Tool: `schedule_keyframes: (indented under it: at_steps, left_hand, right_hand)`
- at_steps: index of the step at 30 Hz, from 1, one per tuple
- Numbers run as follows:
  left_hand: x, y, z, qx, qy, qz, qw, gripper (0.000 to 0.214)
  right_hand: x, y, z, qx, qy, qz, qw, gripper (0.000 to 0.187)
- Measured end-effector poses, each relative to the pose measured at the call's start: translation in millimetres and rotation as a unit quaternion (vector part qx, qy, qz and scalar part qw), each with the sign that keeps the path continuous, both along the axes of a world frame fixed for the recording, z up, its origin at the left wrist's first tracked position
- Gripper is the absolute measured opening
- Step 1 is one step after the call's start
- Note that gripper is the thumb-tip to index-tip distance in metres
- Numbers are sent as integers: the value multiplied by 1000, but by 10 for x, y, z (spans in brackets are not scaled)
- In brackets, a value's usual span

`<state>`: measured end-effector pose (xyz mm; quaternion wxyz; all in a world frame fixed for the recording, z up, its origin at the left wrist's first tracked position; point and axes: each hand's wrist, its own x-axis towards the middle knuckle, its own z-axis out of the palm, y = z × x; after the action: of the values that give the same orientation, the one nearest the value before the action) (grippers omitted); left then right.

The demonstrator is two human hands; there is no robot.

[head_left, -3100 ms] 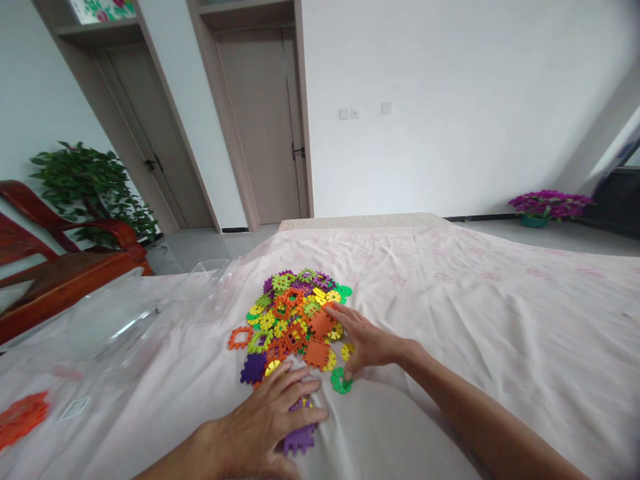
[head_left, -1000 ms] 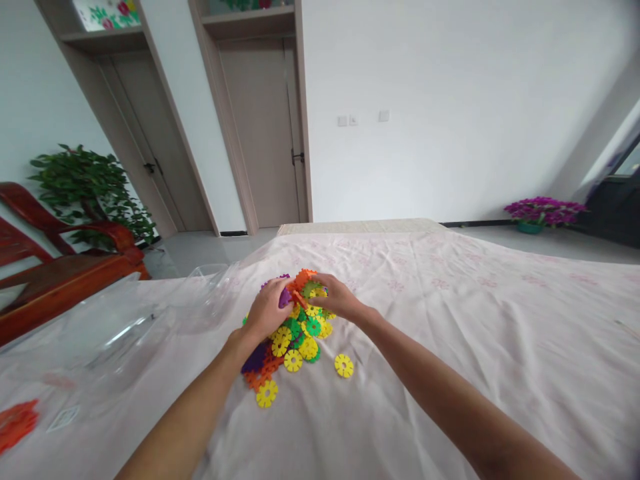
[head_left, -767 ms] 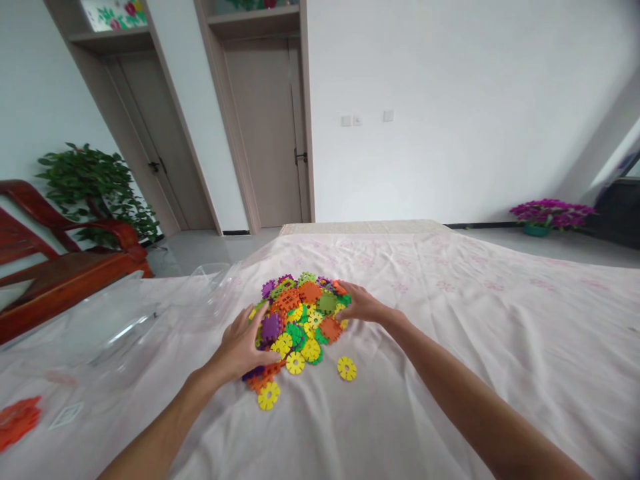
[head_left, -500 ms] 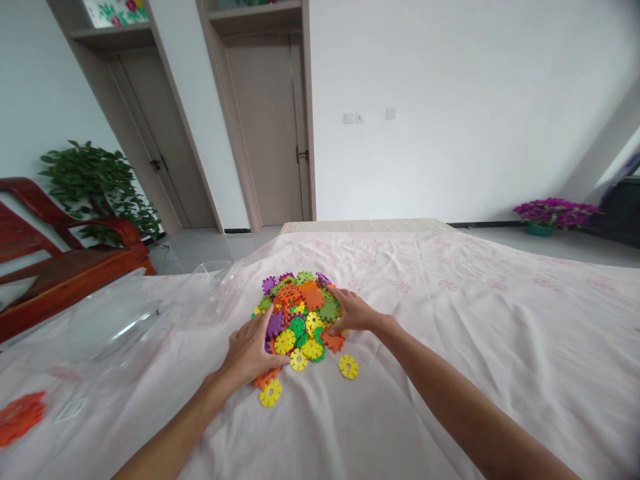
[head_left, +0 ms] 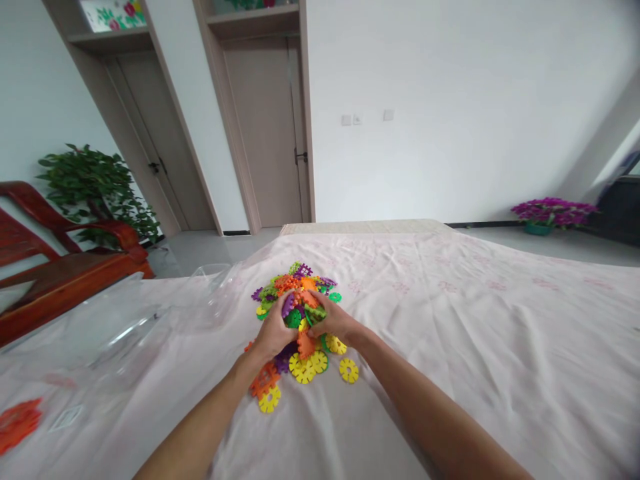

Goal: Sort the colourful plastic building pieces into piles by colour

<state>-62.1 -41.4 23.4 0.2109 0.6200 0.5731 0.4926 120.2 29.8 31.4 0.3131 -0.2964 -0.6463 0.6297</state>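
A heap of colourful interlocking plastic pieces [head_left: 286, 283] lies on a pale pink cloth [head_left: 450, 373]: square ones with notched edges in orange, purple and green, and round slotted discs in yellow and green. My left hand [head_left: 273, 333] and my right hand [head_left: 333, 320] are close together over the near side of the heap. Between them they squeeze a clump of pieces, with a purple square by my left fingers and an orange square [head_left: 306, 345] by my right thumb. A yellow disc [head_left: 349, 370] lies apart at the right, another yellow disc [head_left: 270, 399] at the near edge.
Clear plastic packaging [head_left: 120, 327] spreads over the cloth at the left, with an orange piece [head_left: 20, 424] in or under it. Beyond are a red wooden chair [head_left: 115, 233], a leafy plant [head_left: 93, 187], doors [head_left: 263, 133] and purple flowers [head_left: 553, 210] in a green pot.
Both hands have closed inward around a clump of pieces, my right hand moving left and my left hand right. The heap has shifted, and some yellow discs now lie in front of the hands.
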Motion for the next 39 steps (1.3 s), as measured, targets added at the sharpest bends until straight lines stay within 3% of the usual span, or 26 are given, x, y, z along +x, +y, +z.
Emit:
schedule_keyframes:
  at_steps: [3,6,10,12,14,17,21,24,27,33,36,39]
  left_hand:
    - [54,117,167,29,-42,-22,998,90]
    - [60,212,358,50,-42,-24,998,86]
    - [-85,259,500,13,-50,-28,998,84]
    - [-208,196,502,-28,-23,-32,999,86]
    - [-331,48,453,-65,46,-33,996,92]
    - [-447,-316,272,-108,185,-33,976,108]
    - [-405,-794,-81,-174,309,-11,935,129]
    - [-279,-897,-238,-160,342,45,925,104]
    - [-142,-777,-236,-119,335,63,933,87]
    - [86,-506,-131,4,256,20,967,83]
    - [166,-429,-90,36,201,45,978,75]
    - [225,-282,-10,53,144,57,987,63]
  right_hand:
    - [16,9,193,-85,59,39,994,82]
    - [41,46,417,-94,96,30,990,66]
    - [102,109,578,-29,78,17,996,69]
    - [190,141,549,58,13,5,998,78]
    - [332,161,453,187,-76,-21,979,89]
    - [600,111,245,339,-211,-29,916,108]
    - [814,-139,18,396,-314,38,862,115]
    - [738,-342,-44,419,-353,27,836,117]
    - [538,-451,-28,442,-363,3,820,115]
    - [244,-457,1,453,-331,-36,827,85]
    - [158,-391,-14,432,-275,-68,856,71]
    - [53,-246,34,365,-207,-101,902,53]
